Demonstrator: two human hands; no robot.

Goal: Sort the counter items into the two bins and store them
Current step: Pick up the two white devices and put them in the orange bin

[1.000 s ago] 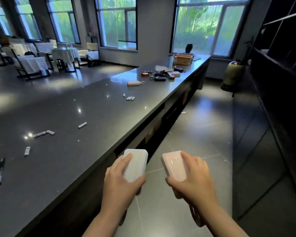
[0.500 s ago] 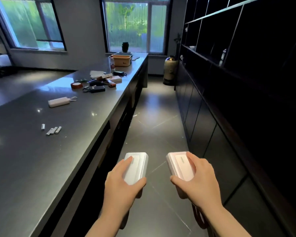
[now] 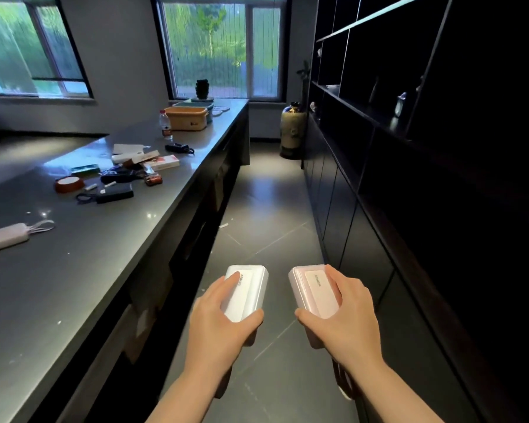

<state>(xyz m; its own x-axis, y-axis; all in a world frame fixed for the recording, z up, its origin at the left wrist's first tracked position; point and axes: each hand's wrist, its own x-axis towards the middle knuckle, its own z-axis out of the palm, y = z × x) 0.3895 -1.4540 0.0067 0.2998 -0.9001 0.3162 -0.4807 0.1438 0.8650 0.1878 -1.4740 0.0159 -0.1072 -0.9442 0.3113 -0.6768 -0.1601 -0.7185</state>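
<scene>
Between hands (image 3: 223, 325), white, pink power banks (image 3: 247, 291)

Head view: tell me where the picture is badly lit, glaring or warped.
Head view: the shelving on the right is nearly black, hiding what it holds; daylight from the windows washes out the far counter, with small glints on its top; the left window looks smeared; wide-angle bending tilts the window frames and shelf lines.

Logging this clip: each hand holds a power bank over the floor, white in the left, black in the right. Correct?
Not quite. The head view shows the right hand holding a pale pink rectangular power bank, not black. The left hand does hold the white rectangular power bank.
</scene>
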